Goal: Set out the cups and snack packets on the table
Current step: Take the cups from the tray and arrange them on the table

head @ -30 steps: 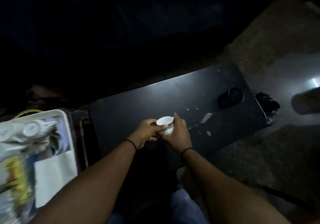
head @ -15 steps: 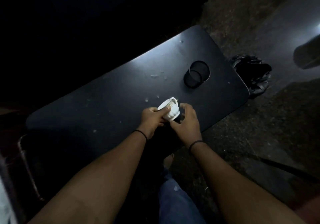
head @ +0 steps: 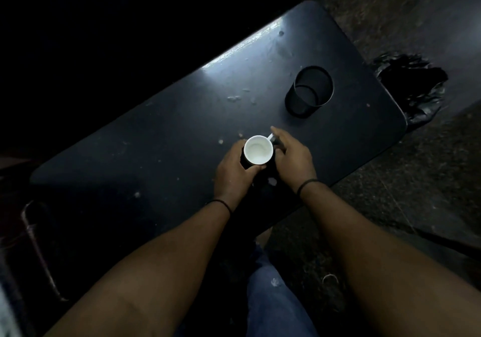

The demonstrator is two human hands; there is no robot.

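A small white cup stands upright with its mouth facing up, near the front edge of the dark table. My left hand grips the cup's left side with curled fingers. My right hand holds its right side at the handle, index finger stretched forward. No snack packets are in view.
A black mesh cylinder holder stands on the table to the far right of the cup. A crumpled black plastic bag lies on the floor past the table's right end. A metal-framed object sits in the dark at the lower left.
The cup was tilted half a second ago and is upright now, lower over the table. Both hands stayed on it. The camera view swung right, and the white tray left the view.
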